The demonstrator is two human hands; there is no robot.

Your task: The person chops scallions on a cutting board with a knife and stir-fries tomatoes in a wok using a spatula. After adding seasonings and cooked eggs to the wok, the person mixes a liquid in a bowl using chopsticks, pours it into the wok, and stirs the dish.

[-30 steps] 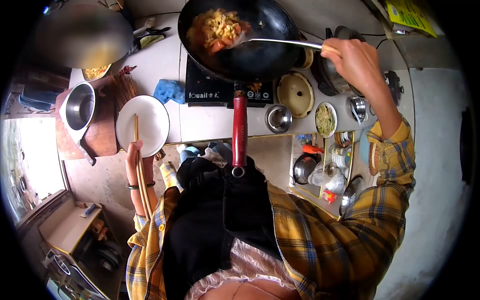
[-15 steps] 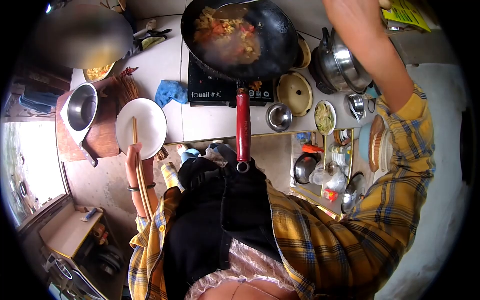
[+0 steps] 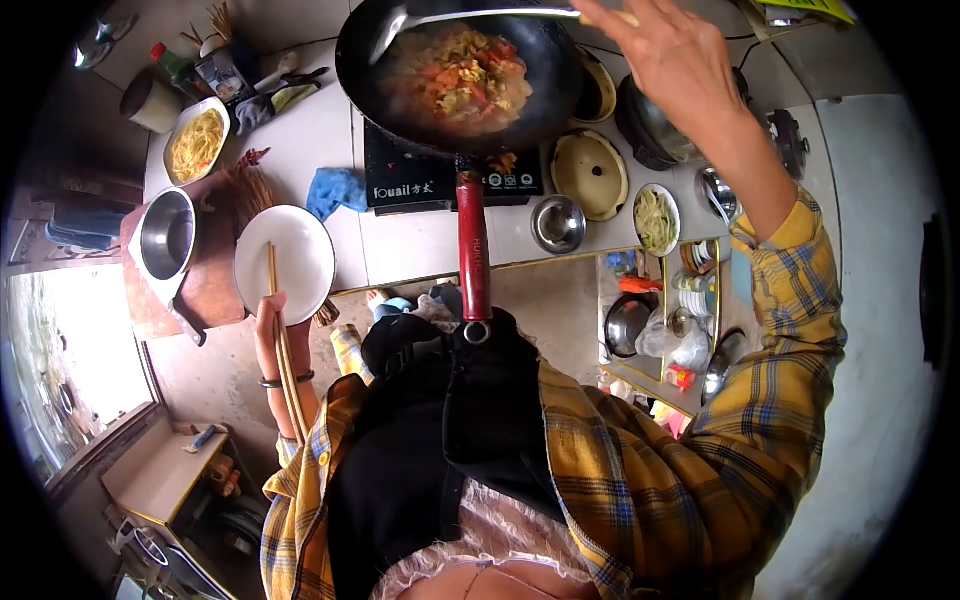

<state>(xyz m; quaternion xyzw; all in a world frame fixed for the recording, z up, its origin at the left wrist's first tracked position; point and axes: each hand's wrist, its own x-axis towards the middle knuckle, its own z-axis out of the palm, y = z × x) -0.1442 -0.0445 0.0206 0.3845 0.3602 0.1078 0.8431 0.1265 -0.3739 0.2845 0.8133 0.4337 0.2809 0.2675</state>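
Note:
My left hand (image 3: 268,318) is closed on the rim of an empty white plate (image 3: 308,255) and a pair of wooden chopsticks (image 3: 285,372), which lie across the plate and run back along my forearm. At the upper right, my right hand (image 3: 685,75) grips the end of a long-handled metal spatula (image 3: 480,15). The spatula's head rests at the left inner side of a black wok (image 3: 555,75). Steaming egg and tomato (image 3: 468,85) lies in the middle of the wok. Its red handle (image 3: 472,250) points towards my body.
The wok stands on a black induction cooker (image 3: 400,185). Right of it are a cream lid (image 3: 590,175), a small steel bowl (image 3: 558,224) and a dish of sliced vegetables (image 3: 655,218). A blue cloth (image 3: 336,192), a chopping board (image 3: 215,290) with a steel pot (image 3: 168,235) and a noodle plate (image 3: 198,145) are left.
My right hand has come down and left into fuller view with the spatula. The spatula's head has moved left, and the food sits more gathered in the wok. My left hand keeps its hold.

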